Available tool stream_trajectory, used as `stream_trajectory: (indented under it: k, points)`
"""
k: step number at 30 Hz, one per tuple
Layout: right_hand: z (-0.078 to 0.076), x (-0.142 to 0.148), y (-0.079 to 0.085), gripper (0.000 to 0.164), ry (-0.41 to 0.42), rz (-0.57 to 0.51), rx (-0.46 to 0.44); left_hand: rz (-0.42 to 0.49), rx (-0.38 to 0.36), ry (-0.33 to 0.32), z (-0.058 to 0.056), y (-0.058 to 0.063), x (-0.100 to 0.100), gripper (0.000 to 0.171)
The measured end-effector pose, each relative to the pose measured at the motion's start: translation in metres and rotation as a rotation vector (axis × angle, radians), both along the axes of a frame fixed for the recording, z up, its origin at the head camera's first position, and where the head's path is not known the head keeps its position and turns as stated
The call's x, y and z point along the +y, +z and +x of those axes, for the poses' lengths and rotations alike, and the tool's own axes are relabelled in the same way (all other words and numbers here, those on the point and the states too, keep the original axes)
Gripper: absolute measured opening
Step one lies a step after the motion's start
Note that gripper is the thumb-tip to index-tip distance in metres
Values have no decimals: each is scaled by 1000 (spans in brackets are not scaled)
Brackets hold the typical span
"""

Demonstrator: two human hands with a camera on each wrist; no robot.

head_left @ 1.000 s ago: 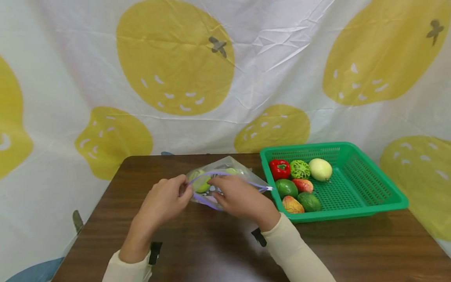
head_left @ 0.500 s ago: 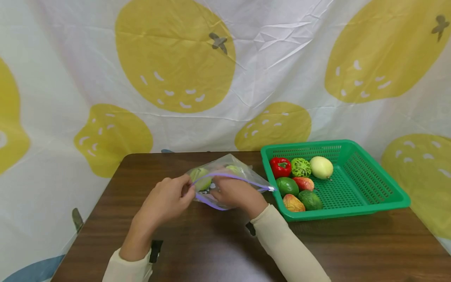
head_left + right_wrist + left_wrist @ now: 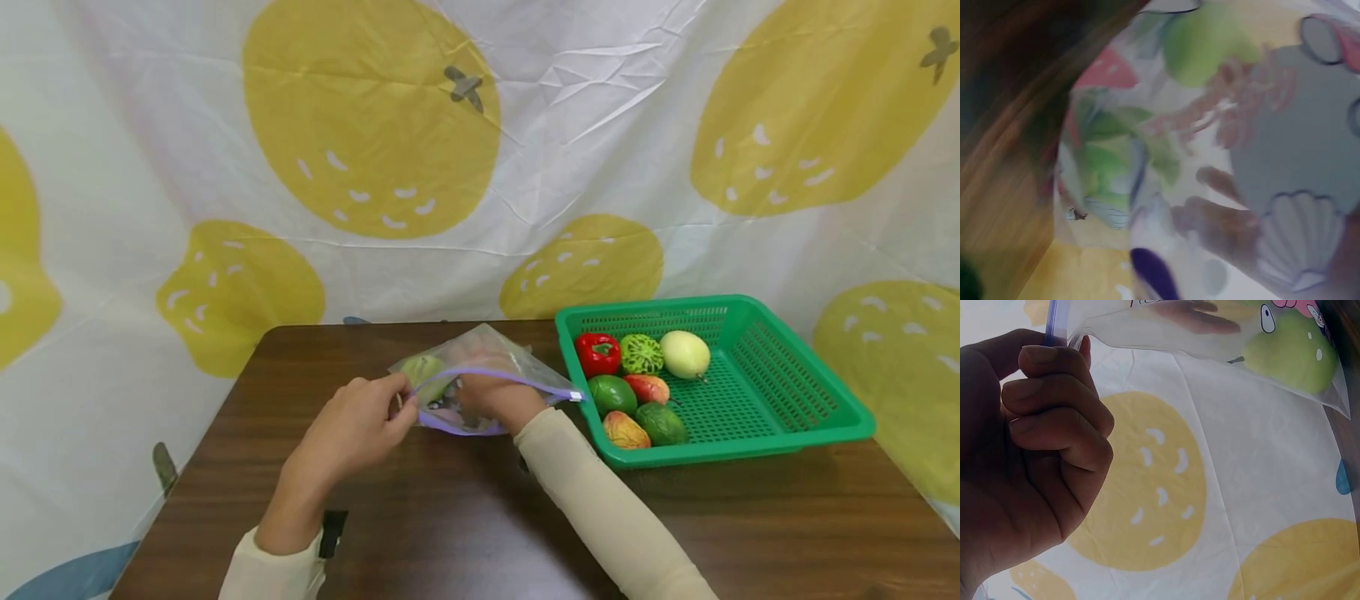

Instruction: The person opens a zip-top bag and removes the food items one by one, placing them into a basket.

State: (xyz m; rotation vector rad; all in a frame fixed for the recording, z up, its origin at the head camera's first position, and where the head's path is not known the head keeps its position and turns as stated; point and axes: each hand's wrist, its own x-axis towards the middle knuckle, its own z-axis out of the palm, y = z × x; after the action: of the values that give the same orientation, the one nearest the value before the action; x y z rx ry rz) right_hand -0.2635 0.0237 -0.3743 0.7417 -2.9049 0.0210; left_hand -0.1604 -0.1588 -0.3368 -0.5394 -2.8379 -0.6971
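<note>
A clear zip bag (image 3: 483, 340) with a purple zip strip lies on the table, its mouth facing me. My left hand (image 3: 362, 421) pinches the left end of the mouth; in the left wrist view its other fingers curl toward the palm. Through the mouth reaches my right hand (image 3: 491, 396), inside the bag up to about the wrist. Seen through the printed plastic, its fingers (image 3: 1210, 222) look extended. A pear-like green fruit (image 3: 1294, 359) with a stem sits in the bag's left part. Further round green fruit (image 3: 1200, 50) shows, blurred, in the right wrist view.
Just right of the bag stands a green basket (image 3: 813, 387). Inside are a red pepper (image 3: 597, 355), a pale yellow melon-like fruit (image 3: 685, 355), a striped green fruit (image 3: 641, 355) and several others. A lemon-print cloth (image 3: 420, 283) hangs behind the brown table (image 3: 420, 533).
My right hand has slid deeper into the bag, from its mouth to about the wrist. The left hand keeps its pinch on the left end and has barely moved.
</note>
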Motion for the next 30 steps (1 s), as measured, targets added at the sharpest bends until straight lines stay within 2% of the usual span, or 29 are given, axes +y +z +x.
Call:
stream_trajectory:
  k: [5, 8, 10, 12, 15, 17, 19, 26, 30]
  points:
    - [-1, 1, -2, 45, -35, 29, 11, -16, 4, -1, 0, 0, -1, 13]
    - [1, 2, -4, 40, -46, 27, -18, -17, 10, -5, 0, -1, -1, 13]
    - [0, 2, -5, 39, -40, 32, 11, -16, 16, -8, -1, -2, -1, 12]
    - [-1, 3, -7, 34, -28, 34, 33, -14, 21, -8, -1, -2, -1, 12]
    - [-5, 3, -11, 22, -21, 29, 133, -13, 30, -9, -1, -1, -1, 12]
    - [-6, 3, -12, 12, -30, 18, 157, -15, 29, -10, -1, 0, -1, 12]
    - [-7, 3, -13, 11, -46, 16, 173, -17, 29, -12, -1, 1, -1, 13]
    - [-10, 4, -12, 10, -29, 37, 178, -16, 29, -10, -1, 0, -1, 13]
    - [-10, 4, -7, 11, -25, 49, 139, -9, 26, 3, -2, 0, -2, 13]
